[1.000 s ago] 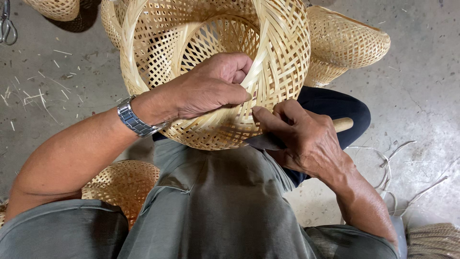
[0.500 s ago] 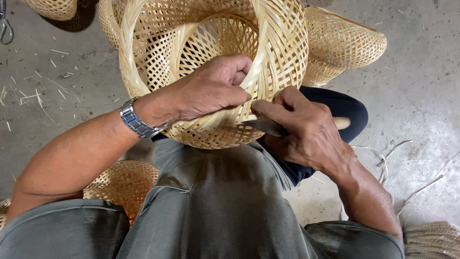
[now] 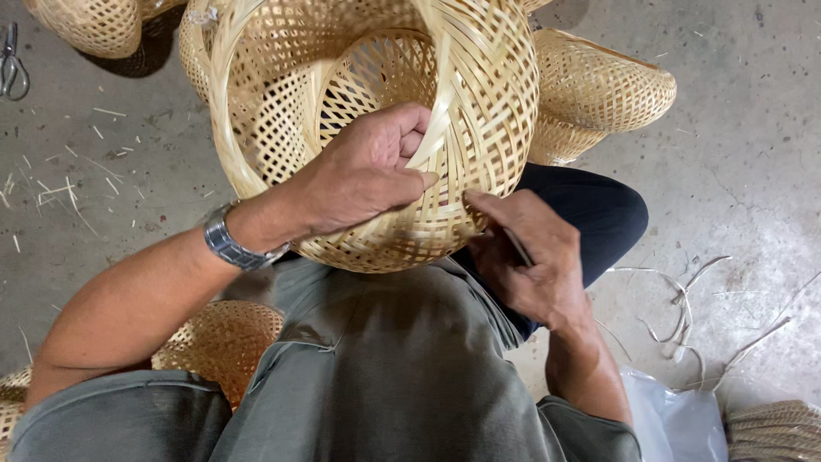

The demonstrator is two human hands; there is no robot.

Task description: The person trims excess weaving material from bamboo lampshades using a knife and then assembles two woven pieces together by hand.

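A pale woven bamboo basket (image 3: 274,128) rests on my lap with its open mouth facing me. My left hand (image 3: 368,171), with a metal wristwatch (image 3: 227,244) on that wrist, reaches over the near rim, thumb and fingers pinching a flat bamboo strip (image 3: 440,128) of the wall. My right hand (image 3: 534,261) is below the basket's right side, its thumb tip touching the weave. It is closed around a thin dark tool (image 3: 517,248), most of which the fingers hide.
More woven baskets lie around: one at the right (image 3: 607,94), one at the top left (image 3: 94,26), one by my left knee (image 3: 222,342). Scissors (image 3: 10,64) lie far left. Loose bamboo strips (image 3: 684,299) and a plastic bag (image 3: 676,419) lie on the concrete floor.
My right hand has moved up and left until its thumb meets the basket wall; the tool's wooden handle, seen earlier, is now hidden. My left hand keeps its grip on the rim.
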